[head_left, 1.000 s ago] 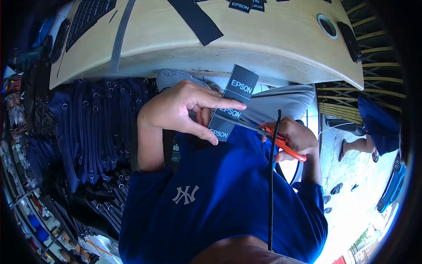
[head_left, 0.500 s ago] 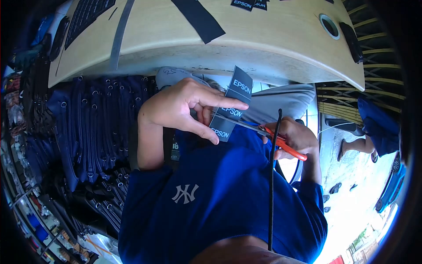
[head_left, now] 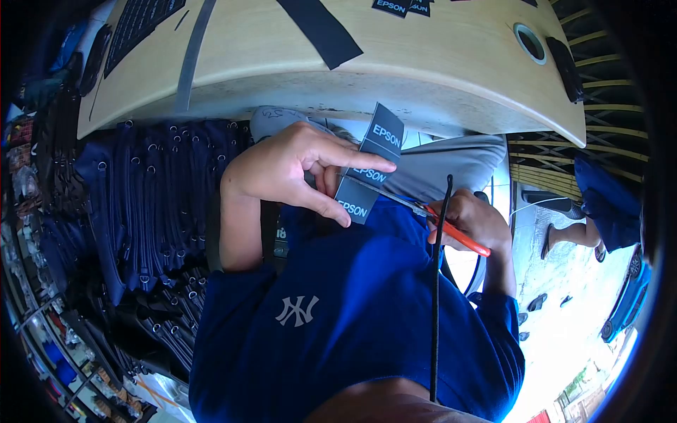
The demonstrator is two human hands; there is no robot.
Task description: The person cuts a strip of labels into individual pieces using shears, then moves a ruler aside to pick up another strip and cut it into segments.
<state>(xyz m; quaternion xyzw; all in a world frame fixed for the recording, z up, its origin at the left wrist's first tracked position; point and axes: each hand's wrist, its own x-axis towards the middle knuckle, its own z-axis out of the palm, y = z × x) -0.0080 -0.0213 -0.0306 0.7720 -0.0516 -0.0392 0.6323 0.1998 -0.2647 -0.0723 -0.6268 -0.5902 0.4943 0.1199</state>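
Note:
Between the fingers and thumb of my left hand (head_left: 303, 169) is a dark strip of labels (head_left: 384, 135), each printed EPSON in pale letters. The strip stands tilted, its top end near the table's front edge. My right hand (head_left: 469, 215) grips a pair of scissors (head_left: 462, 238) by the orange handles. The scissor blades lie across the strip, between the middle label and the lowest one. The blade tips reach toward my left fingers, and the far part of the cut line is partly hidden there.
On the pale wooden table (head_left: 444, 49) lie a dark strip (head_left: 323, 32), a narrow grey strip (head_left: 192, 60) and several EPSON labels (head_left: 391, 7). Many dark blue straps with metal rings (head_left: 151, 197) hang at the left. A person's leg (head_left: 570, 234) shows at the right.
The scissor handles have come closer together, and the blades have closed further across the strip. The strip and my left hand have shifted only slightly.

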